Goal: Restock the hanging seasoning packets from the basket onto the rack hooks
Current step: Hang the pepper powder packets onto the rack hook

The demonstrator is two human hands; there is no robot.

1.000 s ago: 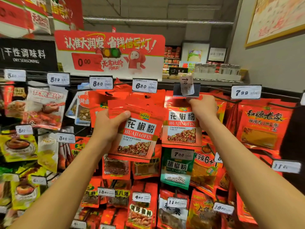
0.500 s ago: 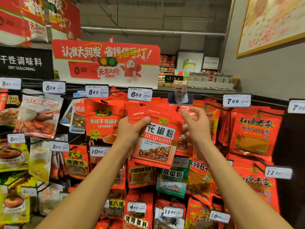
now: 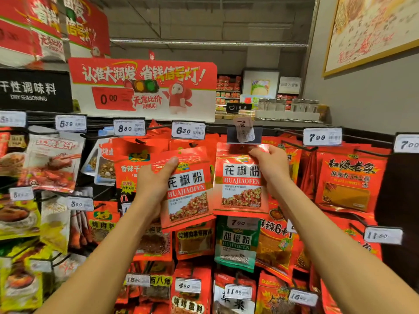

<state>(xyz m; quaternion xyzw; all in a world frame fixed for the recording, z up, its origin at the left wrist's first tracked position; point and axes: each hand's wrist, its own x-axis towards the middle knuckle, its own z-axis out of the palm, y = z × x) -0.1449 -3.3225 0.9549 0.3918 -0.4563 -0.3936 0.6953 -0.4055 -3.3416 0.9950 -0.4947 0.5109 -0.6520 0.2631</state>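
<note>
Packet [image 3: 241,181] now hangs at centre hook | my right hand [image 3: 271,165] pinches its top | left hand [image 3: 156,184] grips spare packet [image 3: 188,189], next up

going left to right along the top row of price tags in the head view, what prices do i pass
5.39 tag → 8.50 tag → 6.30 tag → crooked 7.00 tag above the right hand → 7.99 tag → 7.00 tag at the frame's right edge. The leftmost tag is too blurred to read.
</note>
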